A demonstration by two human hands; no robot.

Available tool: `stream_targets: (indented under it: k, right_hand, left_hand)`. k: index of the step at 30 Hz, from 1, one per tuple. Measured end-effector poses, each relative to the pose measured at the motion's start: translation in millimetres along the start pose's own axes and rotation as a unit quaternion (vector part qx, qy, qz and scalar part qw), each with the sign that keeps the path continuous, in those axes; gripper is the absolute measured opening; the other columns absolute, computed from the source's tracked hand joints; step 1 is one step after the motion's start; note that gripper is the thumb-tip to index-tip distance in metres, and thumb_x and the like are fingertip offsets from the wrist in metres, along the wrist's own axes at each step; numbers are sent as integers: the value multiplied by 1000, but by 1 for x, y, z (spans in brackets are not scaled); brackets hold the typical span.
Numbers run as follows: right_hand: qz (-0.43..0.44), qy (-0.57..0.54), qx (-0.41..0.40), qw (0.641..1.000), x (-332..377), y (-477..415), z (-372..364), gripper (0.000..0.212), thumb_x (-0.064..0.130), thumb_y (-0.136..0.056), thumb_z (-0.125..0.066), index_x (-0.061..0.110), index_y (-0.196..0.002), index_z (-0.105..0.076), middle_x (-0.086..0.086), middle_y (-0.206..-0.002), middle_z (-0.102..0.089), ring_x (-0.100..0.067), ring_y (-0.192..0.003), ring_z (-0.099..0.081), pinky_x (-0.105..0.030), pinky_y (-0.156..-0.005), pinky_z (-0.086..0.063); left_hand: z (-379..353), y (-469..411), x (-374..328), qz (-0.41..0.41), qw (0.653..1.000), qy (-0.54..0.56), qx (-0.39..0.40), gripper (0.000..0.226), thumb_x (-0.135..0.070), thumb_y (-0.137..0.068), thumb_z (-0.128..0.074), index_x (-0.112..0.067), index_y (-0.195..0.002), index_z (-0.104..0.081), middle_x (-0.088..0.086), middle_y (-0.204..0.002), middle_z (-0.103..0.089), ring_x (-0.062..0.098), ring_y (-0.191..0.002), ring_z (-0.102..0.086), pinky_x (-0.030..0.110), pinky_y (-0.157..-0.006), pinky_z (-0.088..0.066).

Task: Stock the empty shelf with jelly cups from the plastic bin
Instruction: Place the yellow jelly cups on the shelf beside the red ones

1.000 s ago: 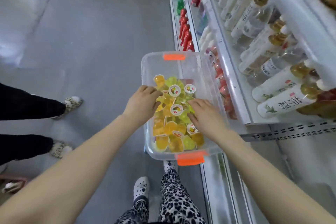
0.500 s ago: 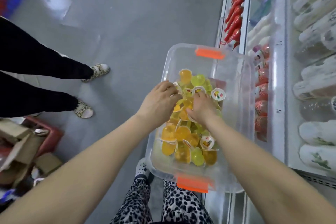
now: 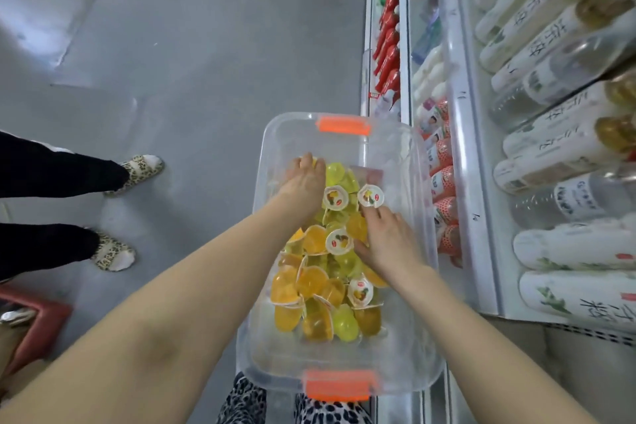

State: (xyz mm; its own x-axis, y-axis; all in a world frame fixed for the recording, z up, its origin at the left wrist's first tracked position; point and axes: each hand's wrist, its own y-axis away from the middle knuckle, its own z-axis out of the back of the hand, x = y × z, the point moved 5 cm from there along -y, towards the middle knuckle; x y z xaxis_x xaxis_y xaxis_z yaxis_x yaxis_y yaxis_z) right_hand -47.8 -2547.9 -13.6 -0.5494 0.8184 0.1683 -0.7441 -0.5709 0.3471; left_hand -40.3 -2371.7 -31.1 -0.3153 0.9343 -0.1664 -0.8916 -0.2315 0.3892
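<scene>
Both hands reach into the plastic bin (image 3: pixel 272 155) of jelly cups (image 3: pixel 316 282). Left hand (image 3: pixel 303 182) and right hand (image 3: pixel 389 244) lie spread on the pile; whether their fingers grip anything I cannot tell.

A clear plastic bin (image 3: pixel 344 368) with orange handles holds a heap of yellow and orange jelly cups (image 3: pixel 320 282). The left hand (image 3: pixel 303 182) reaches into the bin's far left part, palm down on the cups. The right hand (image 3: pixel 389 241) lies spread on the cups at the bin's right side. Shelves of bottles (image 3: pixel 557 155) stand right of the bin.
</scene>
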Motion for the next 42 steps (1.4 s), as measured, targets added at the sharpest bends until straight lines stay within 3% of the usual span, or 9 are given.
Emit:
stream_targets:
  k: [11, 16, 20, 24, 30, 34, 36, 39, 42]
  right_hand:
    - [2, -50, -5, 999, -3, -5, -2, 51, 41, -88, -63, 15, -128, -44, -8, -125, -50, -28, -109, -54, -38, -89, -48]
    - [1, -55, 2, 998, -3, -4, -1, 53, 41, -89, -63, 17, -131, -42, -7, -127, -50, -28, -110, -53, -38, -91, -48]
    - [7, -55, 3, 998, -4, -5, -3, 52, 40, -88, -63, 17, -130, -43, -8, -127, -50, -27, -111, -53, -37, -91, -47]
    - [5, -56, 6, 998, -3, -5, -2, 50, 39, -88, -65, 16, -127, -45, -7, -124, -51, -27, -109, -54, -37, -89, -47]
    - [-16, -70, 27, 997, -3, -11, -2, 50, 38, -89, -66, 15, -128, -44, -11, -124, -49, -29, -103, -58, -36, -82, -48]
    - [-21, -90, 46, 995, -3, -12, -2, 58, 32, -87, -69, 14, -134, -40, -11, -130, -41, -31, -103, -59, -34, -82, -48]
    - [-19, -94, 41, 995, -2, -11, -2, 61, 27, -85, -72, 13, -134, -39, -11, -132, -38, -30, -103, -58, -34, -82, -48]
    - [-6, -87, -2, 996, 0, -6, 2, 58, 25, -83, -72, 11, -130, -43, -11, -130, -42, -28, -105, -55, -33, -86, -46]
    - [-7, -78, -55, 995, 1, 2, 13, 49, 27, -85, -66, 11, -127, -46, -10, -123, -48, -26, -104, -54, -33, -87, -46]
  left_hand:
    - [-24, -26, 6, 78, 993, 85, -12, 35, 7, -91, -42, -6, -123, -50, 15, -133, -30, 37, -92, -52, 40, -72, -39]
    - [-35, -21, 5, 87, 989, 121, -18, 16, -3, -96, -49, -7, -101, -64, 5, -145, -23, 33, -81, -56, 43, -78, -52]
    - [-29, -22, 8, 101, 988, 112, -31, 12, -6, -96, -55, -4, -99, -66, 4, -138, -28, 28, -73, -54, 36, -69, -47]
    - [-10, -8, 4, 99, 982, 154, -51, 27, -30, -92, -65, -4, -98, -60, 8, -123, -39, 31, -77, -57, 39, -70, -47]
    - [-28, 9, 8, 139, 966, 215, 22, 47, -21, -94, -60, -19, -133, -36, 13, -114, -56, 28, -87, -56, 35, -68, -41]
    - [-55, 12, 4, 69, 986, 76, 135, 63, -26, -95, -58, -36, -149, -27, 17, -143, -37, 36, -119, -52, 41, -91, -48]
    - [-58, 16, -3, 40, 989, 33, 137, 60, -25, -93, -61, -36, -145, -35, 16, -134, -42, 35, -115, -53, 39, -85, -49]
    - [-54, 22, -9, 21, 995, 28, 97, 50, -16, -87, -64, -24, -130, -41, 10, -103, -55, 30, -87, -59, 35, -63, -48]
    - [-44, 29, -6, 42, 994, 85, 61, 50, -14, -81, -69, -21, -120, -40, 4, -90, -57, 25, -78, -58, 35, -59, -50]
